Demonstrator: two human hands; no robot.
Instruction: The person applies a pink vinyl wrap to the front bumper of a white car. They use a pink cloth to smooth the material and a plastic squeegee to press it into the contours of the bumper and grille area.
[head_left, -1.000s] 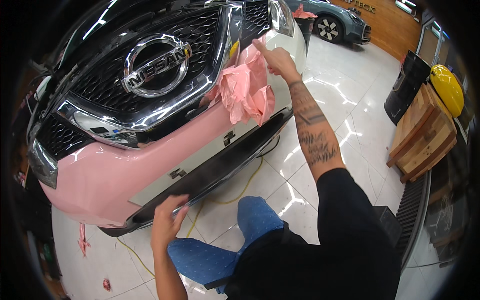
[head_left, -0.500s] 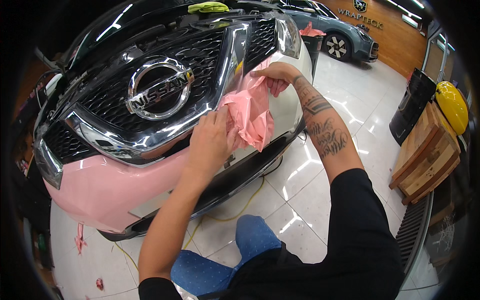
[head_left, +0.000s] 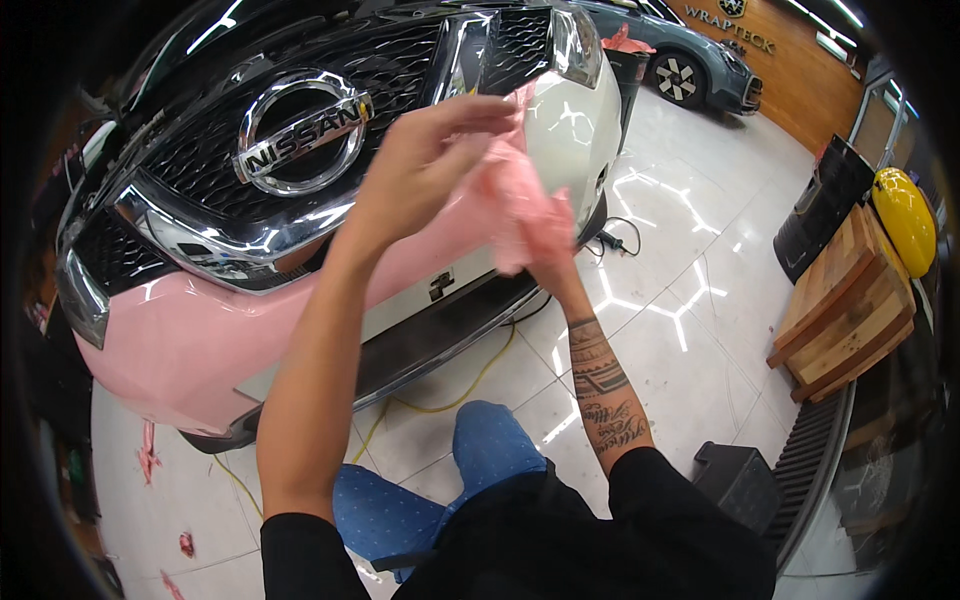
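A loose, crumpled sheet of pink vinyl film [head_left: 515,190] hangs in front of a white car bumper [head_left: 568,125]. At its lower right edge, my right hand [head_left: 548,250] is closed on the film, slightly smeared by motion. My left hand [head_left: 415,170] is raised over the upper bumper beside the grille, its fingers stretched toward the top of the film and its thumb apart. Whether those fingertips touch the film I cannot tell. Smooth pink film [head_left: 200,345] covers the bumper's left side and runs on under the chrome trim [head_left: 225,255].
A yellow cord [head_left: 490,370] and a black plug [head_left: 625,240] lie on the tiled floor, with pink scraps [head_left: 148,455] at the left. To the right are a wooden step [head_left: 840,310], a yellow rounded object [head_left: 903,220], and a black box [head_left: 737,485]. Another car [head_left: 690,55] stands behind.
My right hand has moved down with the film, which has swung lower and stretched out. The left hand has risen off the film's lower edge toward its top. The view has tilted down slightly.
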